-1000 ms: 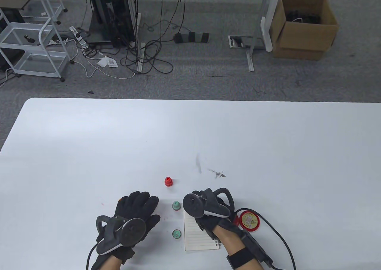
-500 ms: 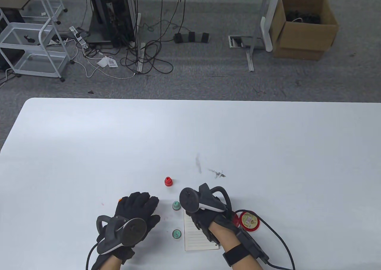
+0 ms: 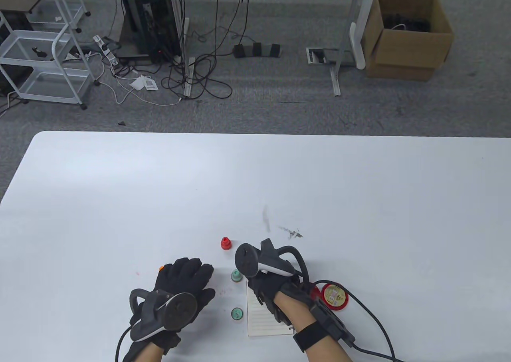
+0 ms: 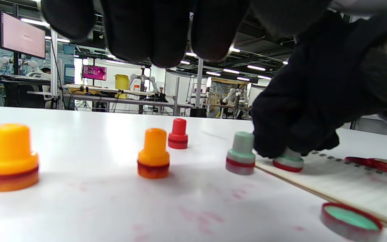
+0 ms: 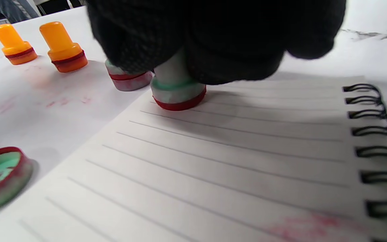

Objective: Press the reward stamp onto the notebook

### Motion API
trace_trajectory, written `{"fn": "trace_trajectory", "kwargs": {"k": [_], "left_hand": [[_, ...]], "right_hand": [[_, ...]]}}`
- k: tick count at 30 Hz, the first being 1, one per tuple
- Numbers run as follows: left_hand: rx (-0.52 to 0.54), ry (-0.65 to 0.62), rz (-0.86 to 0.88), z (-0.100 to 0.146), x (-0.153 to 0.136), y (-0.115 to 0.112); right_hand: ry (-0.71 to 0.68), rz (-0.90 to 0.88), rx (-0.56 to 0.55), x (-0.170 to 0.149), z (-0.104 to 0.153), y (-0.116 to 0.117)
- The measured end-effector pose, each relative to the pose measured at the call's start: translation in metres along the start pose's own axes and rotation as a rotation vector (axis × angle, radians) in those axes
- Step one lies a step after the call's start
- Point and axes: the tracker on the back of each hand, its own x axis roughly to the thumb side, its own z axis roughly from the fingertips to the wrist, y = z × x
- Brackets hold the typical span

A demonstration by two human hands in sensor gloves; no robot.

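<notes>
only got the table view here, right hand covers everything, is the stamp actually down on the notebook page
Observer: Yes. In the right wrist view the mint-green stamp with the red base sits flat on the lined spiral notebook, gripped from above by the right hand.
Operator: which part of the page
Observer: The corner far from the black wire spiral, close to the page edge.
Operator: left hand hiding anything
Observer: Two orange plastic stamps stand upright on the white table in front of the left hand.
</notes>
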Motion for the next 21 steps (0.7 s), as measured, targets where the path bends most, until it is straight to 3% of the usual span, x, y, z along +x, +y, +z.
{"fn": "trace_trajectory", "kwargs": {"k": [9,21], "left_hand": [[-0.065,-0.046,-0.007,-0.003,0.012,-0.012],[-0.083,-0.06,-0.013,-0.005,0.016,-0.016]], "right_hand": [[0.063,-0.088,0.152,-0.007,-0.015,-0.005],[0.039,-0.025,0.036,-0.002,-0.002,-0.002]]}}
